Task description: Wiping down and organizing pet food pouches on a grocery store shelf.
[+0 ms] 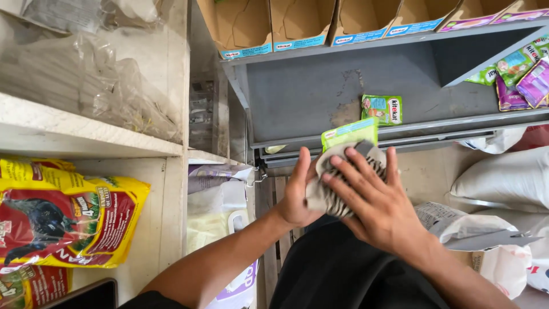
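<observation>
My left hand [297,191] holds a stack of several flat pouches [343,150], grey on their backs with a green one showing at the far end. My right hand [374,200] lies over the top of the stack, fingers spread across the pouch edges. Both hands are in the middle of the head view, just in front of a grey metal shelf [320,91]. One green pouch [382,109] lies alone on that shelf, just beyond the stack.
Cardboard display boxes [297,26] stand on the shelf above. Green and purple pouches [523,77] lie piled at the right. A yellow and red pet food bag [63,214] sits on the white shelf at left. White sacks [503,180] lie on the floor at right.
</observation>
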